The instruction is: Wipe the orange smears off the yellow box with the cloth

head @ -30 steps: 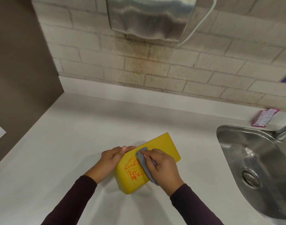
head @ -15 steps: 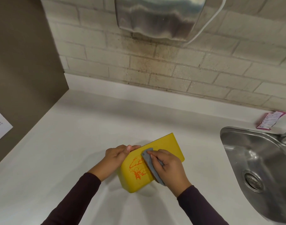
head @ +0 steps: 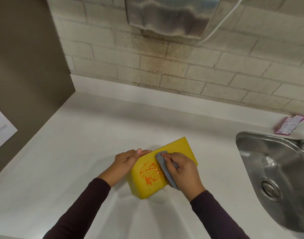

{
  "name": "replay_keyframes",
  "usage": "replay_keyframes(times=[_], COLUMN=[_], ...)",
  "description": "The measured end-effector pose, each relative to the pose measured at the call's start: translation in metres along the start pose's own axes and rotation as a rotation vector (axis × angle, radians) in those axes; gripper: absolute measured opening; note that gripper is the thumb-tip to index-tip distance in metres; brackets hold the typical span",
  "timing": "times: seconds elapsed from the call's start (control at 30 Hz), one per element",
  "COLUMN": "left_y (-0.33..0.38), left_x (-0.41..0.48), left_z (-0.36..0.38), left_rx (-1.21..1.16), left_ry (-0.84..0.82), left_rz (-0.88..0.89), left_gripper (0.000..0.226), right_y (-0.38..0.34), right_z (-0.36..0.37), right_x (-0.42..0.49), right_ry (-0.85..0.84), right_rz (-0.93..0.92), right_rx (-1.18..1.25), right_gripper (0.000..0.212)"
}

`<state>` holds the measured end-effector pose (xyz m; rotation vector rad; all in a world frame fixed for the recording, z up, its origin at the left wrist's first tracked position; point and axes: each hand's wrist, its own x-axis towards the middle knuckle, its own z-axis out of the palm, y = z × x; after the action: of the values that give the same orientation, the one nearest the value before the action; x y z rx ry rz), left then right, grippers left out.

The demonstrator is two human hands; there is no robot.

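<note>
A yellow box (head: pixel 180 149) lies on the white counter, tilted diagonally. Orange smears (head: pixel 150 173) cover the near half of its top face. My left hand (head: pixel 127 160) grips the box's left edge, thumb on top. My right hand (head: pixel 182 169) presses a folded grey cloth (head: pixel 162 163) flat on the box, just right of the smears and touching their right edge. Part of the cloth is hidden under my fingers.
A steel sink (head: pixel 275 178) is set into the counter (head: pixel 78 152) at the right, with a pink packet (head: pixel 289 126) behind it. A metal hand dryer (head: pixel 173 14) hangs on the brick wall above. A brown side wall with a paper notice (head: pixel 1 128) bounds the left.
The box and both hands hold nearly the same pose on the counter. The cloth has shifted slightly along the smears' right edge, and the camera view has drifted.
</note>
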<state>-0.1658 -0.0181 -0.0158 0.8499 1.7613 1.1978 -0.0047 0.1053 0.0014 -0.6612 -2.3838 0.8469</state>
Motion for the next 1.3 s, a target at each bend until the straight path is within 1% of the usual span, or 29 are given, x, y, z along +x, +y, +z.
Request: replay_keyframes(times=[0.1,0.2,0.3,0.37,0.47,0.57,0.67,0.77,0.87,0.97,1.03,1.13,1.23,1.3], left_y=[0.0,0.0,0.0,0.0,0.0,0.001,0.0,0.0,0.001,0.002,0.001,0.0,-0.001,-0.001], left_x=[-0.001,-0.001,-0.001,-0.001,-0.002,-0.003,-0.003,-0.004,-0.004,-0.003,-0.003,-0.003,-0.004,-0.004], left_z=[0.0,0.002,0.003,0.003,0.004,0.005,0.005,0.005,0.006,0.007,0.007,0.007,0.006,0.006], left_rx=[0.01,0.0,-0.003,-0.013,-0.001,0.001,0.027,0.033,0.025,0.023,0.03,0.024,0.015,0.006], left_ry=[0.003,0.035,0.036,0.032,0.032,0.045,0.048,0.037,0.049,0.06,0.065,0.06,0.057,0.059], left_rz=[0.003,-0.002,0.005,0.009,0.013,0.012,0.021,0.02,0.017,0.019,0.022,0.029,0.024,0.018], left_gripper=[0.041,0.037,0.041,0.042,0.04,0.037,0.037,0.037,0.035,0.034,0.034,0.036,0.041,0.042], right_y=[-0.006,-0.015,-0.017,-0.012,-0.005,-0.013,-0.022,-0.018,-0.01,-0.013,-0.02,-0.025,-0.017,-0.011], right_z=[0.008,0.018,0.017,0.01,0.003,0.011,0.019,0.013,0.005,0.01,0.017,0.022,0.013,0.006], right_x=[0.003,0.004,-0.001,-0.005,-0.002,0.003,-0.001,-0.008,-0.006,-0.002,-0.001,-0.003,-0.004,-0.001], right_ry=[0.038,0.005,-0.047,-0.058,0.005,0.032,-0.026,-0.079,-0.026,0.018,-0.002,-0.086,-0.16,-0.117], right_rz=[0.011,-0.004,-0.059,-0.061,-0.006,0.0,-0.054,-0.097,-0.051,-0.024,-0.038,-0.087,-0.112,-0.102], right_rx=[0.003,0.025,0.032,0.025,0.024,0.006,0.004,0.01,0.033,0.027,0.022,0.036,0.033,0.028], right_gripper=[0.017,0.019,0.023,0.022,0.017,0.018,0.022,0.021,0.018,0.021,0.019,0.021,0.017,0.016])
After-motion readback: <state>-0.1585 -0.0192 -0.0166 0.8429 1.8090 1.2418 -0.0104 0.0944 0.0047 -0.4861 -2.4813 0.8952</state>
